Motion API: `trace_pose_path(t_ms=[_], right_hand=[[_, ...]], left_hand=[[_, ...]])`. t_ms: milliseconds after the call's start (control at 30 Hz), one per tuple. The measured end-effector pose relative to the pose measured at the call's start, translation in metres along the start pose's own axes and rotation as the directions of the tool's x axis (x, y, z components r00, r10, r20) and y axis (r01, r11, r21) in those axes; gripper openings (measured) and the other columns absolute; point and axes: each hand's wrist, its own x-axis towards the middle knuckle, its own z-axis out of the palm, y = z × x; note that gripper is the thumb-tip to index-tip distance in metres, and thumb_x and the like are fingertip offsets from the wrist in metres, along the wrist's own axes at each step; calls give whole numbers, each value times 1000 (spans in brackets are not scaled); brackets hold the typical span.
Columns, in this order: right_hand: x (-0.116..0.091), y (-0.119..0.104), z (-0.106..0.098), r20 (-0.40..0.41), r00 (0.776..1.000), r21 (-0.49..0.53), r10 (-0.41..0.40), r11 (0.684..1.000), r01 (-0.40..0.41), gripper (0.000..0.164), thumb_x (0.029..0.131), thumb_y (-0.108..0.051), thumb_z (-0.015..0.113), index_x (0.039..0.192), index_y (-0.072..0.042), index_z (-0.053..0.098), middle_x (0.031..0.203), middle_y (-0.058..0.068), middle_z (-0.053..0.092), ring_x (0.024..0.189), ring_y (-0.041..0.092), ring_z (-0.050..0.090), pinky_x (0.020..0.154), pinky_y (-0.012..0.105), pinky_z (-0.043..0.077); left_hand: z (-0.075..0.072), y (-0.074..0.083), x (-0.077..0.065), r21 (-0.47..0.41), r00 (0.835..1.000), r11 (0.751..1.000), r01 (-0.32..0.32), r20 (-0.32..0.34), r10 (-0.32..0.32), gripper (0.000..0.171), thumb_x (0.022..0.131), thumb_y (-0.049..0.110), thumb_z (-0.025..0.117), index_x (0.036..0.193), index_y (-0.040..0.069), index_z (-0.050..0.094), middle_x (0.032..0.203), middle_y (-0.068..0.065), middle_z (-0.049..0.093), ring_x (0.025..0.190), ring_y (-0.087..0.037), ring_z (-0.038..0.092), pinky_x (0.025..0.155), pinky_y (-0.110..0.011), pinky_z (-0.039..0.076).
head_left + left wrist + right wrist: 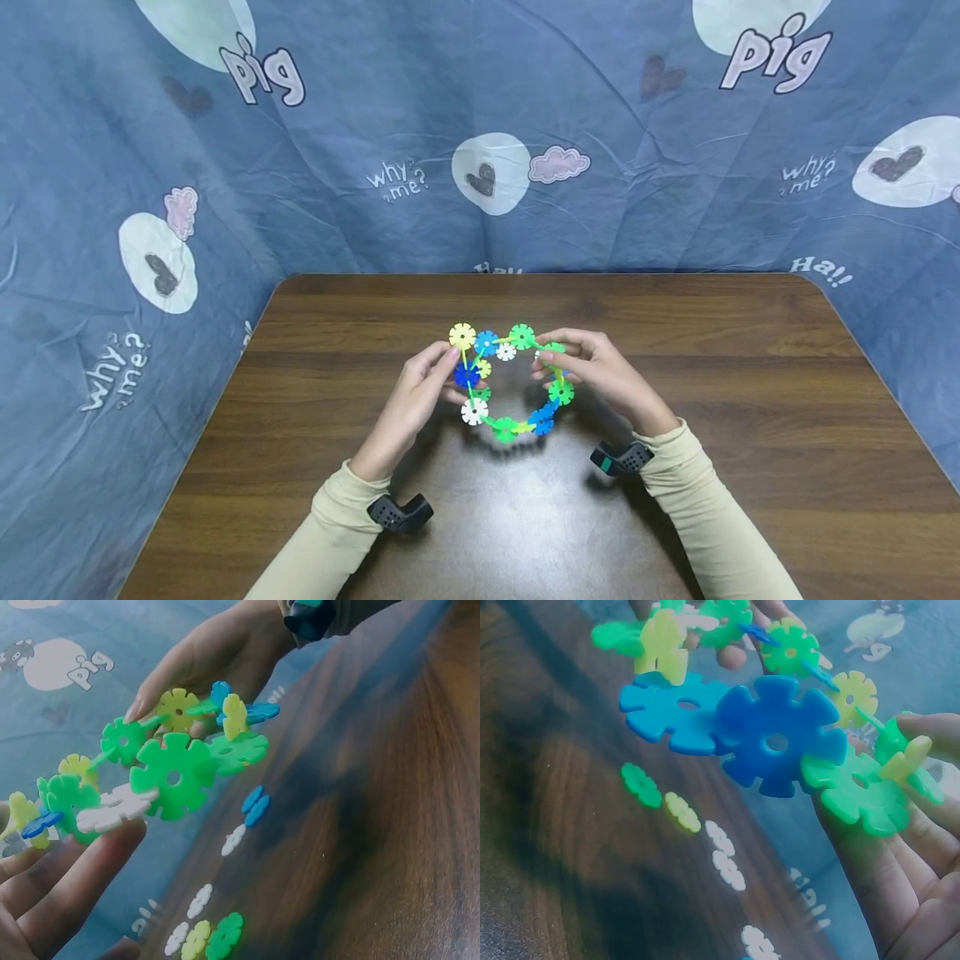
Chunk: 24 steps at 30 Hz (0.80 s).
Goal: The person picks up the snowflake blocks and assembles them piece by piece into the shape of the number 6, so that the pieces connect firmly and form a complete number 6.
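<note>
A ring of interlocking snowflake discs (505,433) in green, blue, yellow and white is held up over the table, tilted, between both hands. My left hand (411,390) pinches its left side, near a yellow disc (459,331) and a dark blue one. My right hand (611,375) grips the right side around green and yellow discs. In the left wrist view the left fingers (90,881) lie under a white disc (116,810). In the right wrist view the right fingers (870,870) support a green disc (866,810). Parts of the ring are hidden behind the hands.
On the wooden table (315,333) lie several loose discs, among them a green disc (640,785), a yellow disc (682,812), white ones and a blue disc (256,805). A blue printed cloth (337,108) hangs behind the table's back edge.
</note>
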Motion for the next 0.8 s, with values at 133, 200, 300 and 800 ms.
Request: trace_pose_path(t_ms=[133,200,300,800], right_hand=[[0,0,2,14,1000,-2,6,1000,-6,36,103,-25,66,134,-8,62,109,19,78,106,47,73,83,36,59],[0,-1,3,21,1000,-5,14,1000,-13,37,102,-25,66,134,-7,62,109,21,78,105,47,73,82,36,60],[1,-2,4,24,999,-17,21,1000,-21,37,102,-26,67,133,-7,62,108,20,78,105,48,73,81,36,60],[-1,-4,6,37,999,-24,21,1000,-20,39,100,-26,69,135,-8,62,108,17,79,109,42,73,87,35,61]], left_hand=[[-1,-1,1,22,1000,1000,1,-6,-1,35,112,28,44,104,-3,58,87,-19,75,72,-26,78,72,-33,64],[-2,-1,1,78,999,997,-11,-34,14,36,112,29,45,96,-1,57,80,-10,70,71,-15,73,71,-26,60],[-2,-2,2,181,995,983,-26,-93,44,37,111,30,46,87,4,54,73,0,53,69,-8,54,68,-22,44],[-2,-2,0,6,981,998,-65,-184,65,28,109,16,52,107,-8,66,86,-4,68,70,-8,65,70,-34,62]])
